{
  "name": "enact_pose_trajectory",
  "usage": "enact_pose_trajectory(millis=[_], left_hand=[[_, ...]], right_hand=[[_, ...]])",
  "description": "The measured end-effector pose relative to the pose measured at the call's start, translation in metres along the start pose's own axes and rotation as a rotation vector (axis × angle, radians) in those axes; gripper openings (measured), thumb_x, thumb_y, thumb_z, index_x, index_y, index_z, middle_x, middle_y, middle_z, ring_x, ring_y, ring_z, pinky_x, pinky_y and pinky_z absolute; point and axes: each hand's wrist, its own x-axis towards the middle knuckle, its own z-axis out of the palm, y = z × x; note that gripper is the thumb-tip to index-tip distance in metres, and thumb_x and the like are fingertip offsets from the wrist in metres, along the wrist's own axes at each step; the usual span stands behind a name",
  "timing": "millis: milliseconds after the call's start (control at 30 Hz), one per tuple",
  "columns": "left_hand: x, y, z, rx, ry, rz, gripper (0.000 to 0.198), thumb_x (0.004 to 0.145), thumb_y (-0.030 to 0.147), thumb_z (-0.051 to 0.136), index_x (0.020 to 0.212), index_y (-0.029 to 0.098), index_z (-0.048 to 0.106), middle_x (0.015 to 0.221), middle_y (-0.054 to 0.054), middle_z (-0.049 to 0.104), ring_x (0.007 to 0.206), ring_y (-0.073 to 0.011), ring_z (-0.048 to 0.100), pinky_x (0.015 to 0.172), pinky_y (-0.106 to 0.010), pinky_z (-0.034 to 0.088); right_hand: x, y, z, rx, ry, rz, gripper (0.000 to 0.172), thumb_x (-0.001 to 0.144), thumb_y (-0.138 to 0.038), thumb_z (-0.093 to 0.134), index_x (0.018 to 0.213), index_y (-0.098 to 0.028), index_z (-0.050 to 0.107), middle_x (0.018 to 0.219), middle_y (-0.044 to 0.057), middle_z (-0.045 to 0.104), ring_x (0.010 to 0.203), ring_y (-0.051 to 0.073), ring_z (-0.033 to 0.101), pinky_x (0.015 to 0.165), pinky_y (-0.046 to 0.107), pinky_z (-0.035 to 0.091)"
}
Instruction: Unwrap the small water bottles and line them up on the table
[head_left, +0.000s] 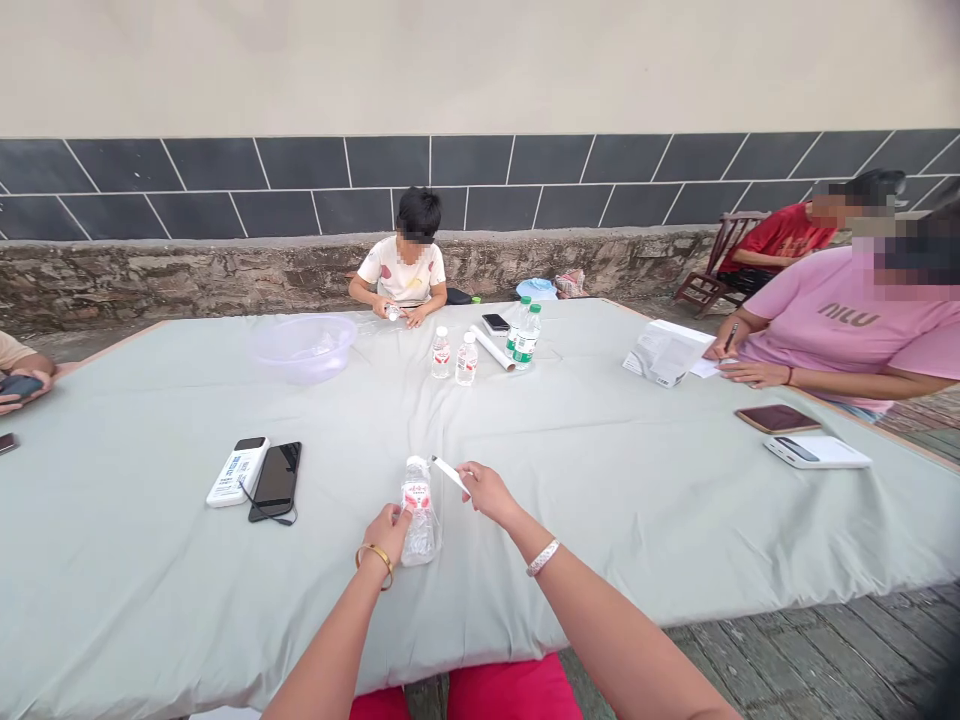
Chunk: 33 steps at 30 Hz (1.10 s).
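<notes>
Behind everything, a wall [480,70] with dark tiles along its lower part is seen. Before it, a bench [600,480] is covered by a pale grey-green cloth [150,600]. At its right side, a pen [732,336] is held by a person in a pink shirt [847,300]; at the far side, a person in a white shirt [405,272] is seated. A lilac basin [304,370] is set toward the far left. At the near middle, a clear bottle [421,538] is stood upright on the cloth, its side held in the grip of the left hand [388,530]. A white power bank [238,475] is laid beside a black phone [275,484], left of that bottle. A thin white stick [451,476] is held in the narrow grip of the right hand [484,490], its dark tip pointed toward the bottle's cap.
</notes>
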Motion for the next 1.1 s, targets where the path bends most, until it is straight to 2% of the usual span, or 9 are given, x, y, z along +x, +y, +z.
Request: enact_pose_trajectory(millis=[100,200,300,533,600,667,867,967,1100], left_hand=[[-0.002,0.001,-0.002,-0.003,0.004,0.015,0.043,0.086,0.054,0.034,0.098,0.021,0.058,0.091,-0.007,0.068,0.085,-0.0211,0.063,0.072,-0.029,0.044],[-0.003,0.003,-0.003,-0.010,0.006,0.020,0.042,0.086,0.053,0.034,0.095,0.020,0.059,0.089,-0.007,0.068,0.083,-0.0210,0.063,0.071,-0.029,0.044],[-0.003,0.003,-0.003,-0.025,0.001,0.017,0.041,0.085,0.053,0.036,0.094,0.020,0.059,0.091,-0.006,0.068,0.083,-0.0209,0.063,0.071,-0.029,0.044],[-0.001,-0.002,-0.003,-0.052,-0.008,-0.011,0.042,0.084,0.054,0.037,0.098,0.021,0.059,0.097,-0.007,0.068,0.089,-0.0219,0.063,0.073,-0.029,0.044],[-0.001,-0.002,-0.004,-0.057,-0.008,-0.016,0.042,0.084,0.055,0.037,0.098,0.021,0.059,0.098,-0.007,0.068,0.089,-0.0220,0.063,0.072,-0.029,0.045],[-0.002,-0.003,-0.005,-0.062,-0.009,-0.017,0.042,0.084,0.054,0.037,0.097,0.022,0.060,0.096,-0.007,0.068,0.088,-0.0219,0.063,0.071,-0.029,0.045],[-0.005,-0.001,-0.006,-0.067,0.003,-0.001,0.042,0.086,0.052,0.035,0.098,0.021,0.060,0.097,-0.007,0.068,0.089,-0.0211,0.063,0.073,-0.029,0.046],[-0.004,-0.001,-0.005,-0.068,0.009,0.002,0.041,0.085,0.052,0.037,0.099,0.020,0.060,0.096,-0.006,0.069,0.087,-0.0207,0.064,0.072,-0.029,0.046],[-0.002,-0.002,-0.003,-0.059,0.010,-0.008,0.041,0.084,0.052,0.040,0.100,0.020,0.060,0.093,-0.006,0.069,0.085,-0.0208,0.064,0.071,-0.029,0.046]], right_hand=[[0.010,-0.020,0.010,0.054,-0.002,-0.029,0.030,0.090,-0.023,0.034,0.106,-0.019,0.059,0.064,-0.001,0.061,0.048,0.010,0.049,0.051,0.021,0.037],[0.005,-0.021,0.015,0.029,0.001,-0.045,0.029,0.089,-0.023,0.036,0.098,-0.018,0.063,0.062,0.001,0.060,0.052,0.011,0.050,0.051,0.021,0.036],[-0.021,-0.005,0.017,0.015,-0.032,-0.117,0.029,0.089,-0.024,0.037,0.093,-0.019,0.065,0.062,0.000,0.059,0.055,0.011,0.050,0.051,0.021,0.034],[-0.109,0.029,0.013,-0.051,-0.206,-0.243,0.034,0.088,-0.027,0.036,0.101,-0.019,0.066,0.063,0.000,0.062,0.060,0.013,0.054,0.057,0.022,0.036],[-0.117,0.033,0.007,-0.063,-0.304,-0.258,0.033,0.088,-0.029,0.038,0.100,-0.019,0.067,0.064,0.000,0.063,0.060,0.013,0.055,0.057,0.022,0.037],[-0.111,0.036,-0.001,-0.068,-0.324,-0.251,0.032,0.088,-0.030,0.038,0.100,-0.019,0.067,0.065,0.000,0.064,0.061,0.013,0.056,0.058,0.022,0.037],[-0.039,0.051,-0.023,-0.435,0.189,-0.019,0.033,0.093,-0.026,0.031,0.107,-0.019,0.061,0.082,0.006,0.066,0.074,0.018,0.058,0.063,0.026,0.037],[-0.016,0.059,-0.022,-0.602,0.265,0.010,0.028,0.092,-0.021,0.036,0.106,-0.018,0.061,0.096,0.011,0.065,0.092,0.022,0.056,0.072,0.029,0.038],[-0.018,0.046,-0.001,-0.597,0.395,-0.112,0.028,0.087,-0.015,0.044,0.111,-0.017,0.058,0.119,0.013,0.056,0.113,0.025,0.047,0.087,0.033,0.036]])
